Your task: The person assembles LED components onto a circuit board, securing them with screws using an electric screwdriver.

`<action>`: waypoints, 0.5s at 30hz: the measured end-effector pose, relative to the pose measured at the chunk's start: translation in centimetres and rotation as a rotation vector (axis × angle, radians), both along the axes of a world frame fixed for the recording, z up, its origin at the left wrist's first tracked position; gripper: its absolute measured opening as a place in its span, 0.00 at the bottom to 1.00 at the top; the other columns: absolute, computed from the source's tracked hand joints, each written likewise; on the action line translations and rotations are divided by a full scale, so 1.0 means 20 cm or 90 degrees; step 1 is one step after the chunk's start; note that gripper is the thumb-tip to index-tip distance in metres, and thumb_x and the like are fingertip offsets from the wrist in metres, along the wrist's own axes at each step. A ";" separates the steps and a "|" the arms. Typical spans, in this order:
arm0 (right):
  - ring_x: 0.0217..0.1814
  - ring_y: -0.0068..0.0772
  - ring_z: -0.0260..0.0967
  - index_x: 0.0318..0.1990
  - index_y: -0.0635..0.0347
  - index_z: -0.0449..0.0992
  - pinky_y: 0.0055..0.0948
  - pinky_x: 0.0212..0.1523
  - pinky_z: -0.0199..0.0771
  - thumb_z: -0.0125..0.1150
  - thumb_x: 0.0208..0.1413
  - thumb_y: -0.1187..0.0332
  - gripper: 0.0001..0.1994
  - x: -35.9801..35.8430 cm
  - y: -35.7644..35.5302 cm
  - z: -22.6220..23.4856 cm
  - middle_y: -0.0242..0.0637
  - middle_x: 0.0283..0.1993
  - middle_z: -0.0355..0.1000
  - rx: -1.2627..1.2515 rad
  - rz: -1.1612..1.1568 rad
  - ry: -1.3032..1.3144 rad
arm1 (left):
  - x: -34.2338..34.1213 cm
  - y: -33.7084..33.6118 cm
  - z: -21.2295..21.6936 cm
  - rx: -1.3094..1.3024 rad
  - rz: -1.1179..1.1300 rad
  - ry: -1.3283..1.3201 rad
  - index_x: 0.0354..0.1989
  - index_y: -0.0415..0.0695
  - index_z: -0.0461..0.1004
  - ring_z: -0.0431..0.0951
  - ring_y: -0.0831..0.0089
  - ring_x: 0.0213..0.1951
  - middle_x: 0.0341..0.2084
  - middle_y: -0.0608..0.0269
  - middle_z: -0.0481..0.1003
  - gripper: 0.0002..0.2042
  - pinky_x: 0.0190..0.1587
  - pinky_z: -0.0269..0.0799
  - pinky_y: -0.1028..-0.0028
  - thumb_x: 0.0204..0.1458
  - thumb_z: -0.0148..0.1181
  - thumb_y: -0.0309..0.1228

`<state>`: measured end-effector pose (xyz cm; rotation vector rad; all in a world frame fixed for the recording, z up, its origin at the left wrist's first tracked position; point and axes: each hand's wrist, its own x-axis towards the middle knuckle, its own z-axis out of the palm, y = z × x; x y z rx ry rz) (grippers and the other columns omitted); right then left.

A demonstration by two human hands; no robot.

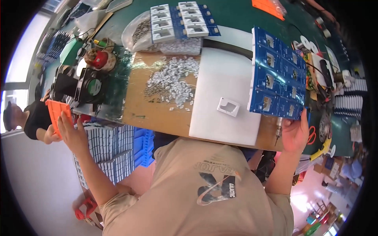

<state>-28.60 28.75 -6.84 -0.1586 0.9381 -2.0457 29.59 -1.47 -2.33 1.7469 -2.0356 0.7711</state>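
Observation:
At the far left, my left hand (73, 135) has its fingers against an orange flat panel (59, 110). A co-worker's hand (51, 134) touches the same panel from the other side. My right hand (296, 133) holds a large blue circuit board panel (277, 80) by its lower right corner, tilted up over the bench's right side. Its cutouts run in two columns. Beneath this panel, near my right fingers, is a metal driver tool (278, 129). One white plastic frame (234, 110) lies on a white foam sheet (208, 78) between my hands.
Small white plastic pieces (179, 74) and screws (155, 89) lie heaped on a brown board (138, 106). Behind them, another blue panel with white frames (177, 23) rests on plastic bags. A black device (88, 88) stands left; orange scissors (312, 135) lie right.

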 end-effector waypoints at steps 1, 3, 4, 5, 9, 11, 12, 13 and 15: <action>0.44 0.27 0.76 0.57 0.56 0.72 0.26 0.33 0.72 0.50 0.70 0.62 0.14 0.00 0.02 0.02 0.35 0.52 0.77 0.004 -0.031 -0.002 | -0.08 0.00 0.03 -0.022 -0.014 -0.026 0.66 0.43 0.64 0.62 0.45 0.66 0.63 0.44 0.65 0.36 0.66 0.61 0.55 0.47 0.72 0.37; 0.44 0.26 0.76 0.57 0.56 0.72 0.26 0.33 0.73 0.50 0.70 0.62 0.14 0.00 0.05 0.03 0.35 0.52 0.78 0.006 -0.070 -0.002 | -0.27 0.01 0.11 -0.048 -0.037 -0.049 0.65 0.42 0.66 0.64 0.46 0.65 0.62 0.45 0.67 0.34 0.65 0.63 0.55 0.49 0.71 0.35; 0.44 0.26 0.76 0.57 0.56 0.72 0.26 0.33 0.73 0.50 0.70 0.63 0.14 -0.02 0.08 0.03 0.35 0.52 0.78 0.005 -0.084 0.014 | -0.40 0.04 0.14 -0.057 -0.165 0.041 0.63 0.41 0.68 0.66 0.47 0.64 0.61 0.46 0.68 0.31 0.64 0.64 0.56 0.50 0.70 0.32; 0.44 0.25 0.76 0.57 0.55 0.72 0.26 0.33 0.73 0.50 0.70 0.63 0.13 -0.03 0.10 0.03 0.35 0.51 0.78 0.005 -0.096 0.029 | -0.53 0.09 0.16 -0.066 -0.290 0.132 0.61 0.40 0.69 0.68 0.49 0.63 0.60 0.47 0.70 0.28 0.63 0.65 0.57 0.51 0.69 0.30; 0.45 0.25 0.76 0.57 0.55 0.72 0.26 0.34 0.74 0.49 0.70 0.64 0.13 -0.04 0.17 0.03 0.35 0.51 0.78 -0.014 -0.112 0.030 | -1.09 0.28 0.07 0.296 -0.676 0.204 0.58 0.42 0.73 0.70 0.53 0.62 0.59 0.50 0.72 0.29 0.63 0.66 0.61 0.43 0.71 0.25; 0.46 0.26 0.76 0.57 0.56 0.72 0.25 0.35 0.75 0.50 0.70 0.64 0.13 -0.04 0.21 0.01 0.34 0.52 0.78 -0.024 -0.110 0.029 | -1.36 0.35 -0.08 0.394 -0.807 0.156 0.60 0.44 0.72 0.69 0.51 0.63 0.60 0.51 0.70 0.31 0.64 0.65 0.58 0.43 0.71 0.30; 0.46 0.26 0.76 0.57 0.56 0.72 0.25 0.35 0.75 0.50 0.70 0.64 0.13 -0.03 0.21 0.02 0.34 0.52 0.78 -0.025 -0.116 0.030 | -1.48 0.39 -0.11 0.418 -0.862 0.141 0.60 0.45 0.71 0.68 0.51 0.63 0.61 0.51 0.69 0.31 0.63 0.65 0.57 0.44 0.71 0.31; 0.47 0.26 0.76 0.58 0.56 0.72 0.25 0.35 0.74 0.50 0.70 0.64 0.14 -0.01 0.20 0.04 0.33 0.52 0.78 0.001 -0.139 0.018 | -1.58 0.43 -0.12 0.454 -0.860 0.132 0.59 0.45 0.71 0.67 0.50 0.62 0.60 0.51 0.69 0.29 0.63 0.66 0.57 0.45 0.70 0.31; 0.48 0.26 0.76 0.59 0.56 0.72 0.24 0.35 0.74 0.50 0.69 0.63 0.15 0.01 0.22 0.07 0.33 0.52 0.78 0.027 -0.172 0.010 | -1.70 0.44 -0.19 0.440 -0.886 0.085 0.58 0.45 0.72 0.69 0.51 0.60 0.55 0.52 0.72 0.28 0.60 0.67 0.57 0.44 0.69 0.30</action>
